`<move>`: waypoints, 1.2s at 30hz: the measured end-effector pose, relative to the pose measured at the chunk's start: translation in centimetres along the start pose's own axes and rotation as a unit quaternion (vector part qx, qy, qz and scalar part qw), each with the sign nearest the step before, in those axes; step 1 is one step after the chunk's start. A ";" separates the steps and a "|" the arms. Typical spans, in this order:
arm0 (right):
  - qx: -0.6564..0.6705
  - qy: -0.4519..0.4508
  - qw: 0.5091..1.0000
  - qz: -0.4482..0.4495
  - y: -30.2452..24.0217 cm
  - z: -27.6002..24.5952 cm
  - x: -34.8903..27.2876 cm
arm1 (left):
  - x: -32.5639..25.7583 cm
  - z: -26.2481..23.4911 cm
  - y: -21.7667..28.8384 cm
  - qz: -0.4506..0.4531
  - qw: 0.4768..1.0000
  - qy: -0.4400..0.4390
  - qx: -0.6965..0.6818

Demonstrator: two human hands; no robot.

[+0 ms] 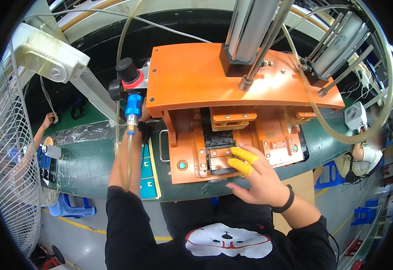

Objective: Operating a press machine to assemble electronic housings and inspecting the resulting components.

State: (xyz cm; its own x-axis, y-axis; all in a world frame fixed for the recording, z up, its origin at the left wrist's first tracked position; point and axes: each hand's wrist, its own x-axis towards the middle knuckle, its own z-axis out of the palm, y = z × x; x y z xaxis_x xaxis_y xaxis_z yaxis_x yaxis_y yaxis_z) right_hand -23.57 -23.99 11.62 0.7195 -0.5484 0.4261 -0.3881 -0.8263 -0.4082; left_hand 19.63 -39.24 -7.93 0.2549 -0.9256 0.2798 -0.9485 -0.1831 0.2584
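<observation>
An orange pneumatic press [196, 72] stands before me on the bench. In its lower fixture lies a black part with fine detail [220, 139], seated between orange blocks. My right hand [262, 180], with yellow finger cots on two fingers, is over the fixture's front right side. Its fingers are stretched and apart, the tips beside the black part; whether they touch it I cannot tell. My left arm reaches up along the press's left side. Only a bit of my left hand [145, 112] shows behind the blue air fitting [134, 108]; its fingers are hidden.
Air cylinders [246, 31] and clear hoses [126, 36] rise above the press. Left of it are a metal handle [163, 146] and teal sheets [148, 180]. A wire-guarded fan [14, 166] stands far left. Other people sit at both sides; a small white fan [355, 116] is at right.
</observation>
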 end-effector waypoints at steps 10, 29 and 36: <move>0.054 0.087 0.994 0.042 0.0 -0.4 -4.8 | -1.0 -0.2 1.7 0.086 0.975 -0.033 -0.204; 0.108 0.120 0.985 0.068 -0.9 0.7 -8.9 | -21.5 -12.7 10.4 0.067 0.911 0.094 -0.396; 0.140 0.088 0.985 0.055 -0.9 1.7 -9.4 | -24.8 -14.7 14.9 0.246 0.948 0.007 -0.204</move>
State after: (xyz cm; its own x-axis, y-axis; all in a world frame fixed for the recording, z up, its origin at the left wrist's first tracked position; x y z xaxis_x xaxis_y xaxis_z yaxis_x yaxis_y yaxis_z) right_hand -29.02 -17.85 6.55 0.5608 -0.6671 0.4904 -0.2664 -0.7062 -0.6560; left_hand 1.91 -14.18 2.62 -0.1944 -0.8609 0.4702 -0.8024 0.4153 0.4286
